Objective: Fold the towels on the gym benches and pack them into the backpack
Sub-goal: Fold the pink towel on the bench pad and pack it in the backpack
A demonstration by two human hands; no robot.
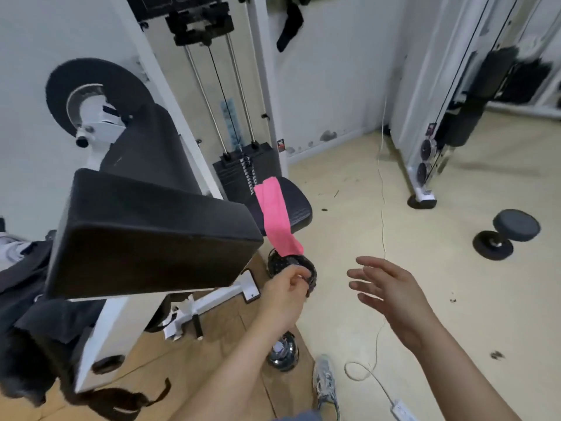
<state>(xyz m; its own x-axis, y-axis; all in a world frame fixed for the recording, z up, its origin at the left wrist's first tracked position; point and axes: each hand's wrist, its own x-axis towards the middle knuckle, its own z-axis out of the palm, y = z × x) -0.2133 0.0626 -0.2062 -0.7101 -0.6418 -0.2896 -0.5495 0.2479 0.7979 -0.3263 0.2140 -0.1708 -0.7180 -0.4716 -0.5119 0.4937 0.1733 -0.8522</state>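
The pink towel (271, 212) lies draped across the black seat worktop (299, 205), and its lower end hangs down to a dark speckled object (287, 264). The left hand (283, 288) has its grip curled on that object's edge; what the object is cannot be told. The right hand (391, 294) hovers well apart, its grip spread wide and holding nothing.

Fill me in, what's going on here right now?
A person stands beside a gym machine. A pink towel is draped over the machine's seat, with its lower end hanging off the edge. The left hand pinches a dark speckled thing just under that end; I cannot tell what it is. The right hand is open in mid-air, holding nothing.
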